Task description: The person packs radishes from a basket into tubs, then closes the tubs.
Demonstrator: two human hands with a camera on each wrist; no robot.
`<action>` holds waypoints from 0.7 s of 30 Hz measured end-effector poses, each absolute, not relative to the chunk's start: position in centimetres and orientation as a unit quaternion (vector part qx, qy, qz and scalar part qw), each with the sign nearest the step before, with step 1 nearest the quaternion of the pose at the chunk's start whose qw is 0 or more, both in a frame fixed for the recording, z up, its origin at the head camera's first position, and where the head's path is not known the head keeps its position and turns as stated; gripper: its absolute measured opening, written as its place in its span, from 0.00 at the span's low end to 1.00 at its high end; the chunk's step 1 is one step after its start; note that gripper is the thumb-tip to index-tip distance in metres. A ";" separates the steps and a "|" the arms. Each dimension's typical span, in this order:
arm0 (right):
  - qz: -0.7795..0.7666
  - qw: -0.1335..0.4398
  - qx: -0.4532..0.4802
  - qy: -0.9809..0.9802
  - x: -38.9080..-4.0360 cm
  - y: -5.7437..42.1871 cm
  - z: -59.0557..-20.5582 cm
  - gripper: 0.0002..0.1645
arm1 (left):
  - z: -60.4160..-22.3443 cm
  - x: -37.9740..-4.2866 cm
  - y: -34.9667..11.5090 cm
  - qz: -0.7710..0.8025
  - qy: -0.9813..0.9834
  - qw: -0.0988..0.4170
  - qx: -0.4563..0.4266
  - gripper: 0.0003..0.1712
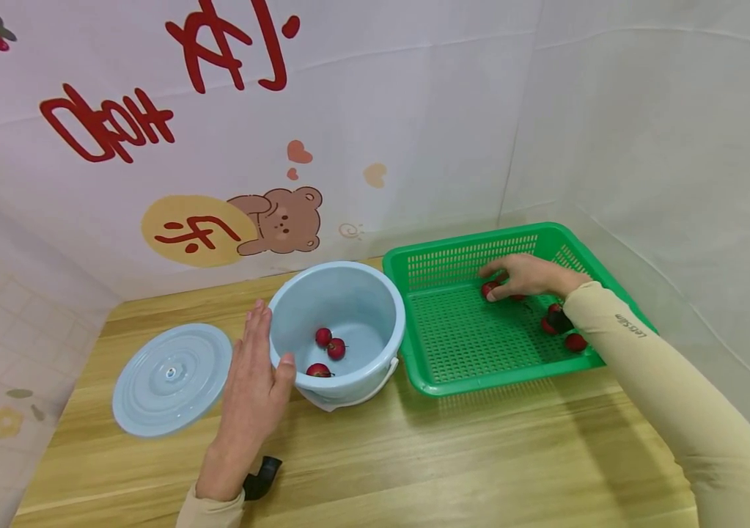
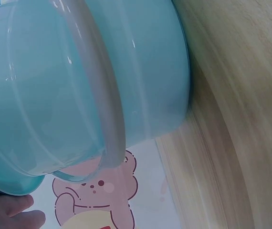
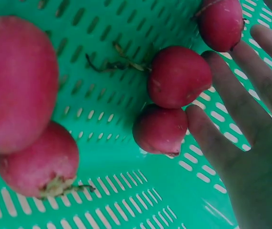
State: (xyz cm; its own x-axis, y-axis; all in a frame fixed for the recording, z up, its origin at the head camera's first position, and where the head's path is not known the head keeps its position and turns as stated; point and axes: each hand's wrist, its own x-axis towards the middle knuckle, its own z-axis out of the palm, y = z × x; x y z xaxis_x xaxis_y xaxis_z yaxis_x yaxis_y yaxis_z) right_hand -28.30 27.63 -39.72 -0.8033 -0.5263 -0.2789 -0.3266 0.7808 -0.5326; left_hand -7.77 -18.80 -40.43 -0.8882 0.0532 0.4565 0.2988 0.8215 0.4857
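Observation:
Three red radishes (image 1: pixel 336 348) lie in the light blue bucket (image 1: pixel 337 273). My left hand (image 1: pixel 251 381) rests at the bucket's near left rim, fingers straight and thumb apart. In the left wrist view its fingertips (image 2: pixel 16 210) are beside the rim, with the bucket's pale handle (image 2: pixel 102 86) hanging down the side. My right hand (image 1: pixel 525 276) reaches into the green basket (image 1: pixel 473 385), over a radish (image 1: pixel 490 290) near its back. In the right wrist view the fingers are spread, their tips right at several radishes (image 3: pixel 179 76), with more radishes (image 3: pixel 40 160) nearer the camera.
A light blue lid (image 1: pixel 173 378) lies on the wooden table (image 1: pixel 414 469) left of the bucket. The basket stands right beside the bucket, against the back wall. A printed white sheet (image 1: pixel 414 132) hangs behind, and another pale wall is on the right.

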 end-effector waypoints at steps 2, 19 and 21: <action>-0.227 0.208 -0.238 0.921 -28.4 27.6 -39.9 0.35 | -40.4 -7.8 -18.8 -0.284 -0.930 0.216 -0.094 0.40; -0.183 0.194 -0.261 0.928 -28.2 26.9 -39.9 0.24 | -40.2 -7.7 -18.8 -0.288 -0.932 0.204 -0.086 0.40; -0.187 0.194 -0.257 0.928 -28.1 26.9 -39.9 0.24 | -40.2 -7.7 -18.8 -0.287 -0.932 0.203 -0.087 0.40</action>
State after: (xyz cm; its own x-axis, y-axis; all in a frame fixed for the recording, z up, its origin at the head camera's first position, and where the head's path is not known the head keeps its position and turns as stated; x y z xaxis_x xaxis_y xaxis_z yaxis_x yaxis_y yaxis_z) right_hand -28.15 26.93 -39.89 -0.7927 -0.5499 -0.2631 -0.4051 0.7977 -0.4467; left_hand -7.67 -18.80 -40.18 -0.9024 0.0444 0.4287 0.2781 0.8198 0.5005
